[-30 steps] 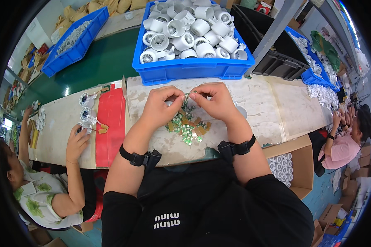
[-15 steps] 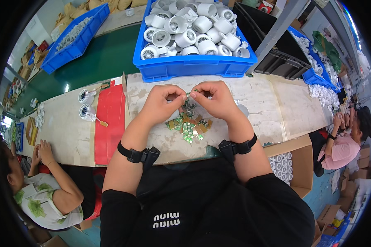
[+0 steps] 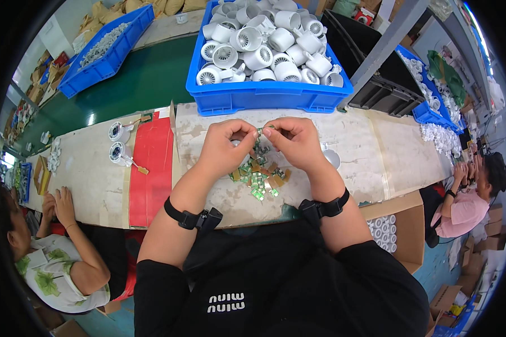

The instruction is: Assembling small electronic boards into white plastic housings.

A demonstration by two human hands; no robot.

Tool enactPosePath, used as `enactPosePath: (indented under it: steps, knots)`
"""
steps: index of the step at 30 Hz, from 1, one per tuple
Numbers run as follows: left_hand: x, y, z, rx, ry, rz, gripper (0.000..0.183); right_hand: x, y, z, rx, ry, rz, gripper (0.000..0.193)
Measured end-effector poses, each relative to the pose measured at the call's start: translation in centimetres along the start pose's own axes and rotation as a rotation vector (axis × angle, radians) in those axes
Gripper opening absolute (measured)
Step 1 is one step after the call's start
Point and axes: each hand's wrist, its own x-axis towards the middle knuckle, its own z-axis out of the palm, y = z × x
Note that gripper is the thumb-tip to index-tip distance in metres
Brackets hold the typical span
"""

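Note:
My left hand [image 3: 229, 145] and my right hand [image 3: 296, 141] meet above the worktable, thumbs and forefingers pinched. Between their fingertips is a small green circuit board [image 3: 260, 131], mostly covered by the fingers. Just below lies a loose pile of small green circuit boards [image 3: 257, 181], some with brownish-yellow strips on them. A round white housing [image 3: 332, 159] rests on the table beside my right wrist, partly hidden by it. Another pale round part shows only in a sliver behind my left hand.
Beyond my hands stands a blue crate [image 3: 272, 100] heaped with white cup-shaped housings [image 3: 247, 39]. Left are a red sheet [image 3: 152, 174] and two white round units [image 3: 120, 153] with wires. An open carton [image 3: 409, 230] of white parts sits at lower right. Co-workers sit on both sides.
The whole view has shifted slightly, with the crate and table sitting a little lower in it. Both hands keep their pinch on the small board; the fingers have moved only slightly.

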Motion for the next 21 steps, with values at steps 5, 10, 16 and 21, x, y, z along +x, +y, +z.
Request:
enactPosePath:
  steps: [5,10,16,21]
  knots:
    - [-0.6,-0.3,0.7,0.140,0.132,0.225,0.006,-0.1,0.2,0.6,-0.027,0.040,-0.089,0.014]
    - [-0.3,-0.6,0.6,0.210,0.151,0.277,0.004,-0.2,-0.5,0.9,-0.254,0.082,-0.249,0.015]
    - [0.7,-1.0,-0.5,0.217,0.176,0.170,0.003,0.2,-0.2,2.4,-0.236,0.172,-0.180,0.018]
    - [0.3,-0.5,-4.1,0.351,0.273,0.014,0.006,0.7,0.6,0.7,-0.337,0.266,-0.229,0.025]
